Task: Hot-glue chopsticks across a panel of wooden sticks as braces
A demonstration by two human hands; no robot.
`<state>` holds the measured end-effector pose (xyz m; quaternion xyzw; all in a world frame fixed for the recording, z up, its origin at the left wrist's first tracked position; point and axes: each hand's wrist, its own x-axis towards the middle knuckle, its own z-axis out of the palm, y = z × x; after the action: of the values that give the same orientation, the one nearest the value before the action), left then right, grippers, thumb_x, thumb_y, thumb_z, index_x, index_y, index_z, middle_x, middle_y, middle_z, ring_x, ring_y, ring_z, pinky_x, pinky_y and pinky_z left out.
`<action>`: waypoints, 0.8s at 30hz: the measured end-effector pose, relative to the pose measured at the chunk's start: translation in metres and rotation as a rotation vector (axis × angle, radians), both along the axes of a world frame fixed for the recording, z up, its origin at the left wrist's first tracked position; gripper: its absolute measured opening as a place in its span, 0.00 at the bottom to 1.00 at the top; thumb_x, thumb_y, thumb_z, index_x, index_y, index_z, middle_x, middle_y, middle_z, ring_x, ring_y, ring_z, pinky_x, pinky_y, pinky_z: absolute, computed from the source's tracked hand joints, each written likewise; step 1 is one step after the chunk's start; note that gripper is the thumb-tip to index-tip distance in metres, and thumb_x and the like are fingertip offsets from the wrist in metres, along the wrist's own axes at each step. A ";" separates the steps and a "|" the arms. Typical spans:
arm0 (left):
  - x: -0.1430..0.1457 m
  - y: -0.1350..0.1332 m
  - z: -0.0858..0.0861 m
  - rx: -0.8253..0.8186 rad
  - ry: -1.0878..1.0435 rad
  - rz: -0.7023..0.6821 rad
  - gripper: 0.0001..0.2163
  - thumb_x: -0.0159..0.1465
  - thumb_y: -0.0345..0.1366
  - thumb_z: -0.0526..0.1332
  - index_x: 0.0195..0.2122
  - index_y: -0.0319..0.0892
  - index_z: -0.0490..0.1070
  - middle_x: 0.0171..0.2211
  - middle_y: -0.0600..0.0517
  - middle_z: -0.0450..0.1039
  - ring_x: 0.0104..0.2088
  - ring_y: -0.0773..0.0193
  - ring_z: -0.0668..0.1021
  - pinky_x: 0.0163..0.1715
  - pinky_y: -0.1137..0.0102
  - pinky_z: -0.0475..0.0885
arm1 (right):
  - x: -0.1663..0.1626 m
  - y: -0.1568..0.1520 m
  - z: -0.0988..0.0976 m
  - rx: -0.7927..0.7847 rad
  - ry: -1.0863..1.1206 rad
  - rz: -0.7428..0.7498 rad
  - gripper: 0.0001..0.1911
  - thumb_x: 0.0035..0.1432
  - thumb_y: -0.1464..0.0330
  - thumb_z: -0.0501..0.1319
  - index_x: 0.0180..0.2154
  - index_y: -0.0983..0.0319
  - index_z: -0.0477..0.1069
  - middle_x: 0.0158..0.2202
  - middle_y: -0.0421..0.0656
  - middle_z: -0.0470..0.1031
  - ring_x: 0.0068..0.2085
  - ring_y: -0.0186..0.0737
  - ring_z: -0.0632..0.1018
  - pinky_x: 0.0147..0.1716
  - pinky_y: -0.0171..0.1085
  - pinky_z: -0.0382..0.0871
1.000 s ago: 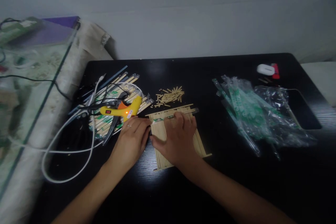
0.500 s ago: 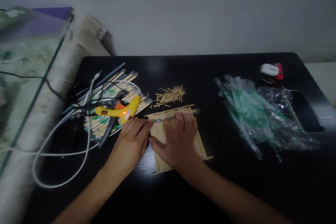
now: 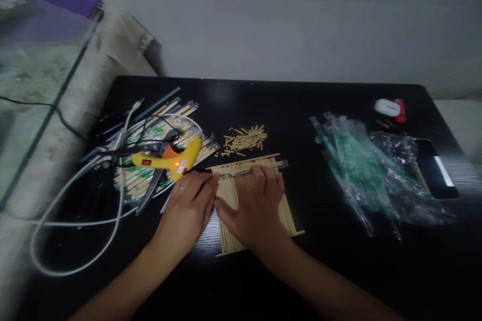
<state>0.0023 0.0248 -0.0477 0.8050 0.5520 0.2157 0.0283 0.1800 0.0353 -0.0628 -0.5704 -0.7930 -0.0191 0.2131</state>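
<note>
A flat panel of side-by-side wooden chopsticks point(image 3: 288, 218) lies on the black table, with a crosswise stick at its near and far edges. Across its far part runs a pair of chopsticks in a clear and green wrapper point(image 3: 227, 177). My left hand point(image 3: 190, 198), a ring on one finger, is closed at the wrapper's left end. Over the panel, my right hand point(image 3: 254, 205) has its curled fingers on the wrapped chopsticks, whose tip sticks out to the right. Both hands' fingertips are partly hidden.
Left of the hands, a yellow glue gun point(image 3: 165, 161) with a glowing light and scissors point(image 3: 150, 190) lie on wrapped chopsticks point(image 3: 131, 180). A white cable point(image 3: 75, 273) loops nearby. Cut stick pieces point(image 3: 246, 139) lie behind the panel. At right are empty plastic wrappers point(image 3: 361, 165), a phone point(image 3: 433, 170) and a white case point(image 3: 387, 107).
The view has shifted and tilted slightly. Both hands keep nearly the same hold on the wrapped chopsticks, and the panel lies as before. A bright reflection now shows on the phone.
</note>
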 end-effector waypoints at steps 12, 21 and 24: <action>0.001 -0.003 -0.003 -0.042 -0.047 0.005 0.17 0.71 0.26 0.58 0.60 0.40 0.72 0.51 0.42 0.78 0.53 0.51 0.79 0.63 0.48 0.73 | 0.001 -0.001 0.002 -0.028 0.006 0.006 0.28 0.66 0.47 0.58 0.53 0.62 0.74 0.56 0.58 0.68 0.61 0.64 0.65 0.63 0.67 0.53; -0.001 -0.002 -0.005 -0.027 -0.008 -0.015 0.15 0.71 0.25 0.59 0.58 0.37 0.72 0.51 0.41 0.76 0.54 0.51 0.78 0.63 0.49 0.72 | 0.001 -0.001 0.001 -0.014 -0.005 0.006 0.29 0.67 0.46 0.57 0.53 0.62 0.73 0.57 0.59 0.67 0.61 0.63 0.65 0.63 0.67 0.54; -0.001 -0.001 -0.005 -0.018 -0.001 -0.012 0.14 0.71 0.26 0.59 0.57 0.36 0.72 0.51 0.40 0.76 0.53 0.50 0.77 0.61 0.49 0.74 | 0.001 0.000 0.001 -0.021 -0.007 0.003 0.29 0.66 0.45 0.57 0.53 0.61 0.74 0.58 0.59 0.66 0.61 0.63 0.65 0.63 0.67 0.54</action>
<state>0.0015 0.0235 -0.0523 0.8079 0.5489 0.2111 0.0370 0.1810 0.0349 -0.0620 -0.5714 -0.7947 -0.0127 0.2044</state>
